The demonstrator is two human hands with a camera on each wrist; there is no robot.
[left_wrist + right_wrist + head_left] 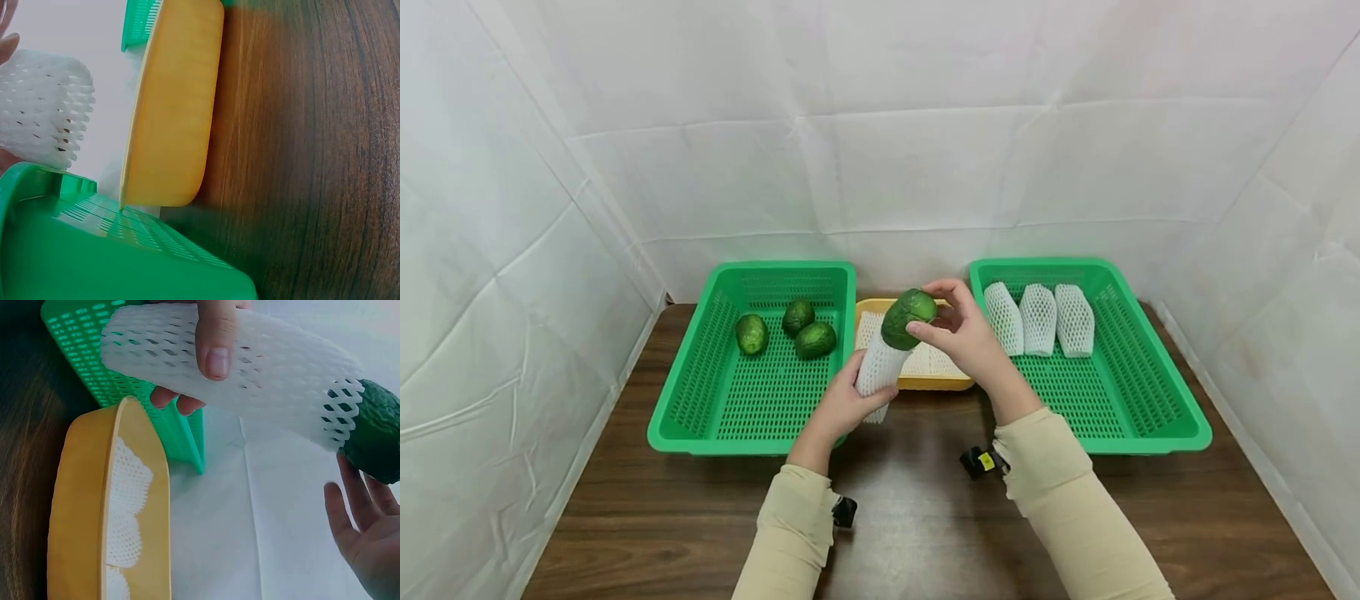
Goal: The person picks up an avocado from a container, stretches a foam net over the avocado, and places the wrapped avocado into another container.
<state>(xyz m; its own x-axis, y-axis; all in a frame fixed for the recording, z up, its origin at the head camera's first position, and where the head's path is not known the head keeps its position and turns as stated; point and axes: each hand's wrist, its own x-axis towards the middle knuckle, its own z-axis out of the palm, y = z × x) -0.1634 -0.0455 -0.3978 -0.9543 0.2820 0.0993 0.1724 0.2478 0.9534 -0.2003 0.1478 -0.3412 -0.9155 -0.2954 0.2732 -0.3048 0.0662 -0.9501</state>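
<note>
My left hand (840, 406) grips a white foam net sleeve (877, 369), thumb on one side and fingers on the other. At the sleeve's upper end sits a dark green avocado (904, 323), its tip inside the mesh and most of it bare. My right hand (972, 343) holds the avocado's free end between thumb and fingers. In the right wrist view the net's open edge stretches around the avocado (376, 434), while the sleeve's far end lies flat. Both hands are above the front of a yellow basket (936, 383).
Loose avocados (815, 340) lie in the left green basket (745, 446). The right green basket (1120, 446) holds three net-wrapped pieces (1039, 321) in a row. More flat foam sleeves (128, 481) are in the yellow basket. White sheeting (925, 167) encloses the wooden table (910, 525).
</note>
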